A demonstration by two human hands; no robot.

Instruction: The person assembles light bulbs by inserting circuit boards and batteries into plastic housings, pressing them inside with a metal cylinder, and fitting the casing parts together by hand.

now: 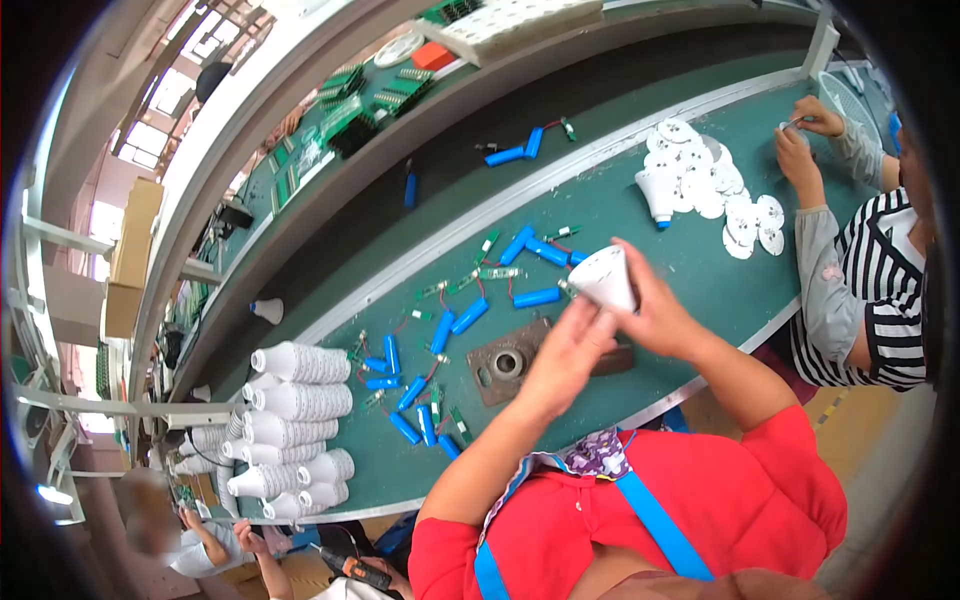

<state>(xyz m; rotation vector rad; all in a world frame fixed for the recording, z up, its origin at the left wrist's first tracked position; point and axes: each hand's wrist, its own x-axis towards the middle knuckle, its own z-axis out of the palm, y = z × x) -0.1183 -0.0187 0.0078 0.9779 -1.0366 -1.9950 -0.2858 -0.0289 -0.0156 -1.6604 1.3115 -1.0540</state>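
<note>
Above the bench, both hands hold a white cone-shaped lamp housing (606, 280), its wide end facing up and left. My right hand (655, 308) wraps its right side. The fingers of my left hand (572, 358) are closed at its lower, narrow end, which they partly hide. Under my hands lies a brown metal fixture (503, 362) with a round raised ring; my left arm covers part of it. Left of the hands, several blue cylindrical batteries (468, 316) wired to small green circuit boards (498, 272) are scattered.
Stacked white lamp housings (295, 400) stand at the left. White round discs (690, 165) lie in a pile on the right beside another lamp housing (657, 193). A co-worker's hands (800, 140) work at the far right. A dark conveyor belt (375, 215) runs behind, below a shelf of circuit boards.
</note>
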